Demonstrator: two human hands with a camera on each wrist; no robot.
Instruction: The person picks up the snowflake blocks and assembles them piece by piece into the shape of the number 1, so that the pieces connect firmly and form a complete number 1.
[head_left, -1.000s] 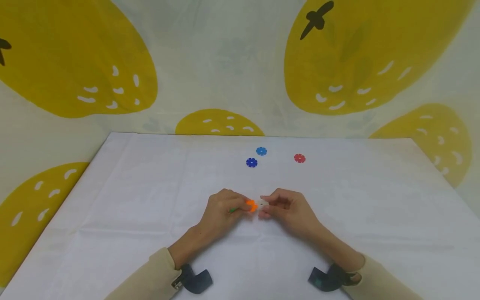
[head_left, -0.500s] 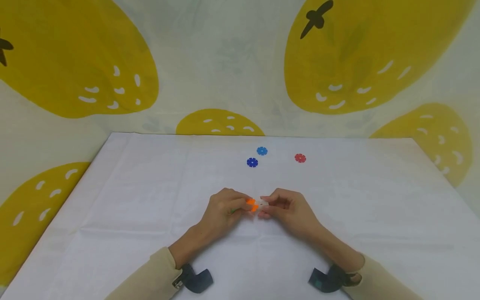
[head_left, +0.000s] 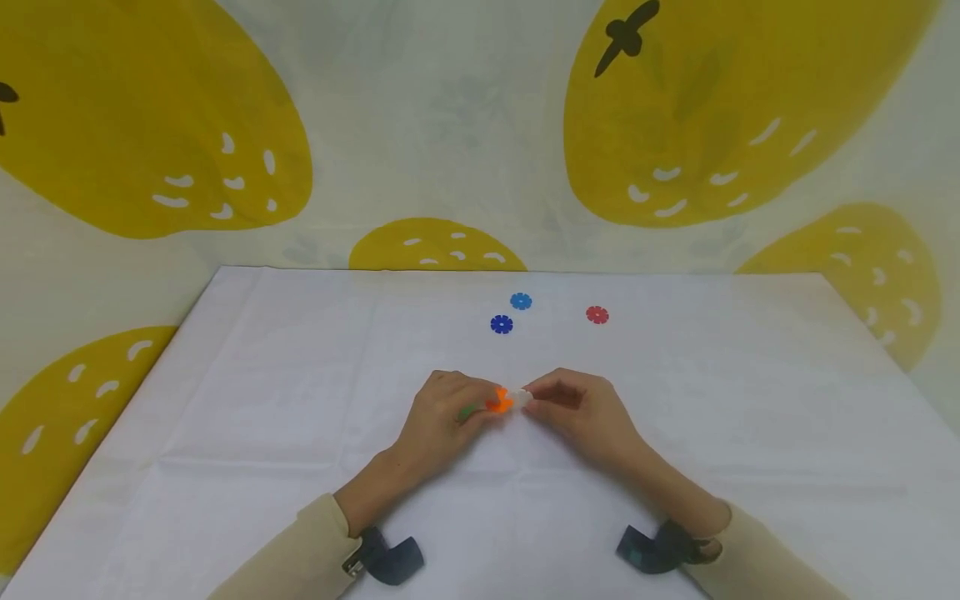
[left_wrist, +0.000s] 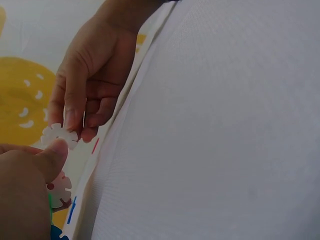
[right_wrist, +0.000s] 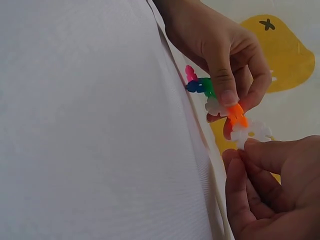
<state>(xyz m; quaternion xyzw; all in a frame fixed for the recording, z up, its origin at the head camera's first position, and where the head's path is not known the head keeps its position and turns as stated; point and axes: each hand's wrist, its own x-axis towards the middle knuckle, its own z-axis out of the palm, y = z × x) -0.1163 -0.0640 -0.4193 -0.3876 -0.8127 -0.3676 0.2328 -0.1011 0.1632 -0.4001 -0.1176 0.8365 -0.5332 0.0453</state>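
My left hand [head_left: 448, 412] pinches a small chain of slotted plastic snowflake discs between thumb and fingers. In the right wrist view an orange disc [right_wrist: 237, 115] stands at the chain's near end. Behind it come a white disc [right_wrist: 214, 106], a green disc [right_wrist: 208, 88], a blue disc [right_wrist: 195, 86] and a pink disc [right_wrist: 191, 73]. My right hand [head_left: 588, 412] pinches another white disc [head_left: 521, 398] by its edge, and this disc meets the orange one. The left fingers partly hide the chain in the head view.
Beyond the hands, a light blue disc [head_left: 521, 301], a dark blue disc [head_left: 502, 324] and a red disc [head_left: 597, 315] lie flat on the white tablecloth [head_left: 300, 358]. A cloth with yellow fruit shapes [head_left: 438, 247] hangs behind the table.
Both hands have shifted slightly away from the body with the discs. The right fingertips have moved to the outer edge of the white disc, leaving more of it showing.
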